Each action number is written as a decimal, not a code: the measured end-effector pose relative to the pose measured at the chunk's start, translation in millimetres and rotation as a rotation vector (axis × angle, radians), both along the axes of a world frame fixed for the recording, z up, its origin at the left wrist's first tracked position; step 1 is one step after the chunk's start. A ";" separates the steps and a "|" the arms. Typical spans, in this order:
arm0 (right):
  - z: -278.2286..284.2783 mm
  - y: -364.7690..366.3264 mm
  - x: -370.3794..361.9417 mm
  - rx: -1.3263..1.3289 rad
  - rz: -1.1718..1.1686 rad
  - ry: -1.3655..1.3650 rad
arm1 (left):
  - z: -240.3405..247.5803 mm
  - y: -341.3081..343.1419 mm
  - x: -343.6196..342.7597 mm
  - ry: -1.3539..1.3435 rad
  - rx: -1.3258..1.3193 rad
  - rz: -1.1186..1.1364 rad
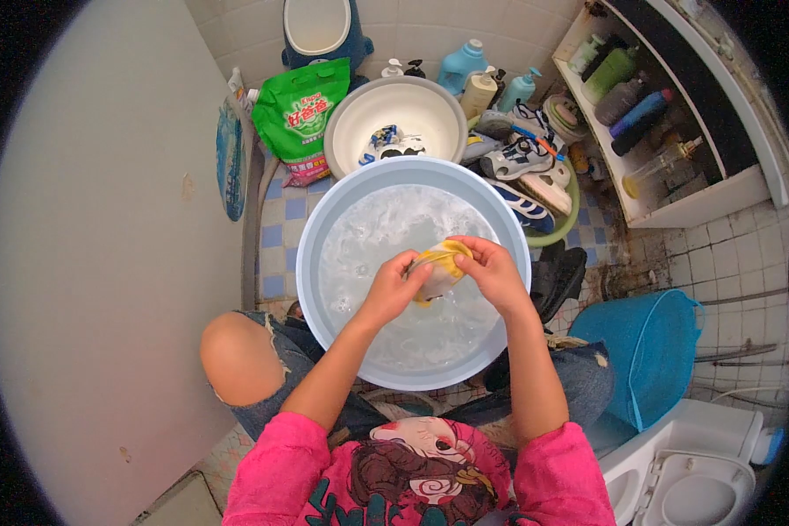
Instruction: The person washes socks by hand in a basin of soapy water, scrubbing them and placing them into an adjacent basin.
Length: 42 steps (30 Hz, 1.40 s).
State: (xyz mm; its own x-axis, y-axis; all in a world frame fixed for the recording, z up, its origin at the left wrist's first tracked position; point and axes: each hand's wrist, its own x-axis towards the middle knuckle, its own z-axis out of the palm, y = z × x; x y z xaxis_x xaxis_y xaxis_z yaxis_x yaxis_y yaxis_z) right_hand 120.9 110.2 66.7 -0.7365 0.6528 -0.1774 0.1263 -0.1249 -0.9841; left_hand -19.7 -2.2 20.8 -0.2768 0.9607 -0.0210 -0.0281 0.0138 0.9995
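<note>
Over a wide light-blue basin (311, 272) of cloudy, sudsy water (368, 254), both hands hold a small wet yellow-and-grey sock (444, 266). My left hand (394, 287) pinches its left side between thumb and fingers. On the other side, my right hand (493, 273) grips the yellow upper edge, with the thumb on top. The fabric is bunched between them, and a darker bit hangs from its lower end close to the water. Just beyond, a white basin (351, 110) holds several small patterned cloth pieces (394, 145) in blue, white and black.
A green detergent bag (302, 118) stands at the far left. Pump bottles (478, 92) and a blue jug (461, 66) line the back wall. Shoes (522, 162) fill a green tub at right, near a bottle shelf (618, 114). A blue bucket (644, 351) and toilet (693, 486) stand nearer.
</note>
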 end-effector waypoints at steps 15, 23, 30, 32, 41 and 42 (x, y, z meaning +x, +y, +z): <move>-17.6 -70.3 -39.5 1.236 0.111 -0.476 | -35.0 -2.7 26.7 -0.032 0.064 0.460; -19.3 -7.9 -8.1 0.359 0.093 -0.245 | 8.2 -3.0 14.0 -0.135 -0.161 0.152; -3.8 -0.7 -1.5 0.093 0.195 -0.124 | 10.6 0.3 11.3 -0.070 0.032 0.103; -9.8 0.1 -2.0 0.019 0.176 -0.071 | 15.5 0.8 15.0 -0.124 0.052 0.134; -8.2 -48.7 -28.4 0.810 -0.171 -0.253 | 5.5 4.4 15.8 0.041 -0.017 0.376; -3.2 -56.7 -31.0 0.810 -0.171 -0.253 | 4.7 4.9 14.4 0.027 -0.071 0.410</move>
State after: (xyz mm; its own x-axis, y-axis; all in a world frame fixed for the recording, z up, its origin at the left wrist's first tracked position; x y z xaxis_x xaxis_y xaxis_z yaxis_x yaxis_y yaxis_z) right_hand 89.9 53.5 63.6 -0.6181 0.7469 0.2451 0.3966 0.5655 -0.7231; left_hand -5.3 2.7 25.5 -0.6374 0.7673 -0.0706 -0.0192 0.0758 0.9969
